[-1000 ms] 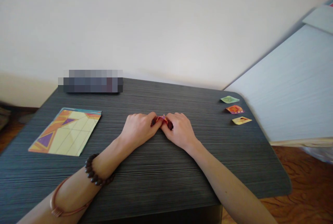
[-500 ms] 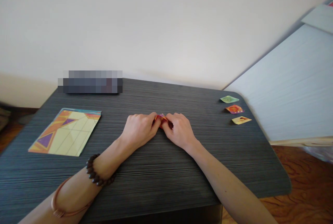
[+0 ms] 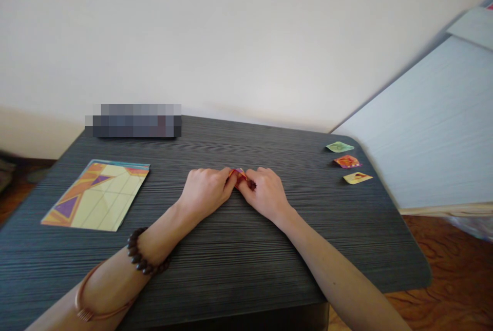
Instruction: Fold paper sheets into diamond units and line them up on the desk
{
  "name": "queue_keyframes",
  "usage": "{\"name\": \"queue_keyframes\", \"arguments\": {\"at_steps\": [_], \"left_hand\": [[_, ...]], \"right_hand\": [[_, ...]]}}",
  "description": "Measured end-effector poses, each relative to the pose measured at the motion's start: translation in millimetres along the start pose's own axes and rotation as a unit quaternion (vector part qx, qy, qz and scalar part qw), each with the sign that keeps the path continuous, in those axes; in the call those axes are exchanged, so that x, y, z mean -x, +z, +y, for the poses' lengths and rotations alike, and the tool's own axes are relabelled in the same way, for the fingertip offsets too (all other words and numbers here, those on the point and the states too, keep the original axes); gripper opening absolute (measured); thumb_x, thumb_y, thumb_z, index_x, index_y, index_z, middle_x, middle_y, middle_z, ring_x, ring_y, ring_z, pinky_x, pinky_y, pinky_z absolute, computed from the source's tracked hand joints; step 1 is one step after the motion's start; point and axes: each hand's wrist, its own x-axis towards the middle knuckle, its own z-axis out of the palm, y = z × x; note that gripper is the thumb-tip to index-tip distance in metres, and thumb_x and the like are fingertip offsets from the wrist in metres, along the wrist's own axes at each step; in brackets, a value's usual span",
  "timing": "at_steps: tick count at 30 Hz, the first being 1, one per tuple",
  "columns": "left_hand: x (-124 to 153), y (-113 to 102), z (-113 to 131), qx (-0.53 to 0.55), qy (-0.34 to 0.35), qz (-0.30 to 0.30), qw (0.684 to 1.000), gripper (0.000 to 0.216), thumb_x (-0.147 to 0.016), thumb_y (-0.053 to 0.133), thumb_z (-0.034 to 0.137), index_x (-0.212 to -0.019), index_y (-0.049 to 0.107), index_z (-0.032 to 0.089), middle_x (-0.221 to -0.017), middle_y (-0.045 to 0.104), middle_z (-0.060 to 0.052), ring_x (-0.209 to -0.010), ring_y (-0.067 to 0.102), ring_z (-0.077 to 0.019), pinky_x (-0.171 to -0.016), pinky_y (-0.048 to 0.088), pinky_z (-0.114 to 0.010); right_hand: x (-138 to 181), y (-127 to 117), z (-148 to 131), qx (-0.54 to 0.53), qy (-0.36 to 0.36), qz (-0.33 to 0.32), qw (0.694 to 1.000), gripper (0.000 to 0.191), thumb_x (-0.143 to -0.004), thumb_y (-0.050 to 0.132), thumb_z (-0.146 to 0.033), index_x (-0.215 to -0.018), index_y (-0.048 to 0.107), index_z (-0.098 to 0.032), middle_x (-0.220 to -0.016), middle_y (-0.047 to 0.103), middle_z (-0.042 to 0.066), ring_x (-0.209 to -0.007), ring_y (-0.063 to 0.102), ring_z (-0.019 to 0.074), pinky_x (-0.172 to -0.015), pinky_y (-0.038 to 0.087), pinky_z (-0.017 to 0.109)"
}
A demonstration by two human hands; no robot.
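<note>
A small piece of folded paper (image 3: 241, 172), orange-red and purple, is pinched between my two hands over the middle of the table. My left hand (image 3: 208, 187) grips its left side, thumb and fingers closed. On the other side my right hand (image 3: 267, 190) closes on the same paper, its thumb tip close to the left thumb. Fingers cover most of the paper, so its full shape is hidden. To the left lies a stack of patterned paper sheets (image 3: 111, 197), the top one cream, orange and purple.
Along the right edge of the dark table (image 3: 231, 274) sit a green folded paper (image 3: 339, 147), a red-orange one (image 3: 347, 161) and a yellow one (image 3: 358, 178). A blurred-out dark object (image 3: 134, 125) stands at the back left, by the wall. A pale panel (image 3: 431, 131) rises at right.
Both hands stay in place on the paper. The right fingers shift slightly, and the paper between the thumbs looks a little more bunched.
</note>
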Motion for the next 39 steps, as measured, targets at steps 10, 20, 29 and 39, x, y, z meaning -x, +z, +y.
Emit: {"name": "queue_keyframes", "arguments": {"at_steps": [10,20,29,39], "left_hand": [[-1,-6,-1,0.065,0.003,0.01,0.998,0.041,-0.091,0.031,0.044,-0.077,0.062,0.02,-0.064,0.067,-0.003,-0.054,0.059,-0.0172,-0.051,0.03,-0.027],[-2,-4,-2,0.085,-0.01,0.014,0.996,0.027,-0.086,0.04,0.032,-0.08,0.062,0.018,-0.069,0.068,-0.004,-0.057,0.06,-0.0166,-0.053,0.034,-0.027],[-8,-4,-9,0.532,-0.076,-0.095,0.838,0.041,-0.085,0.048,0.037,-0.116,0.055,0.012,-0.083,0.071,-0.007,-0.076,0.066,-0.0175,-0.063,0.053,-0.027],[-11,-18,-8,0.599,-0.093,-0.157,0.779,0.047,-0.081,0.055,0.047,-0.11,0.058,0.01,-0.092,0.071,-0.01,-0.086,0.066,-0.0209,-0.075,0.054,-0.034]], "right_hand": [[1,0,2,-0.043,0.024,0.009,0.999,0.031,-0.09,0.043,-0.031,-0.063,0.051,-0.018,-0.058,0.054,0.0,-0.055,0.045,0.0126,-0.06,0.03,0.026],[3,-4,5,-0.165,0.041,0.019,0.985,0.015,-0.089,0.044,-0.027,-0.081,0.053,-0.019,-0.067,0.06,0.0,-0.059,0.051,0.0121,-0.063,0.036,0.025],[2,-2,10,-0.211,0.033,0.043,0.976,0.011,-0.089,0.044,-0.027,-0.084,0.05,-0.02,-0.066,0.054,-0.002,-0.056,0.046,0.0104,-0.055,0.034,0.022],[3,-4,7,-0.157,0.035,0.05,0.986,0.014,-0.087,0.047,-0.03,-0.077,0.048,-0.02,-0.062,0.053,-0.003,-0.054,0.047,0.0097,-0.056,0.034,0.022]]}}
